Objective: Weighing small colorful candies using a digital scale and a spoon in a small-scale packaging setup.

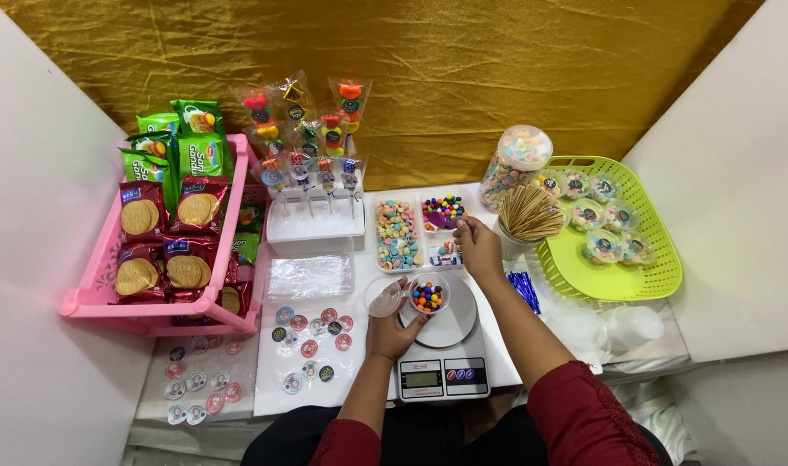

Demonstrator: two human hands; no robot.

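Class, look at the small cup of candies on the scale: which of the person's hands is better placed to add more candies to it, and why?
Probably the right hand: it hovers at the tray of coloured candies, apparently pinching some. The left hand is steadying the small cup on the scale.

Small clear cup of mixed-colour candies on a kitchen scale

Round transparent cup (428, 295), upright and uncovered, partly filled with glossy button candies in red, orange, yellow, blue and green; standing near the left rim of the round white pan of a digital scale (446, 358). Clear round lid (385, 302) just left of the cup, tilted, off the cup. White tray (443, 213) of like candies well behind
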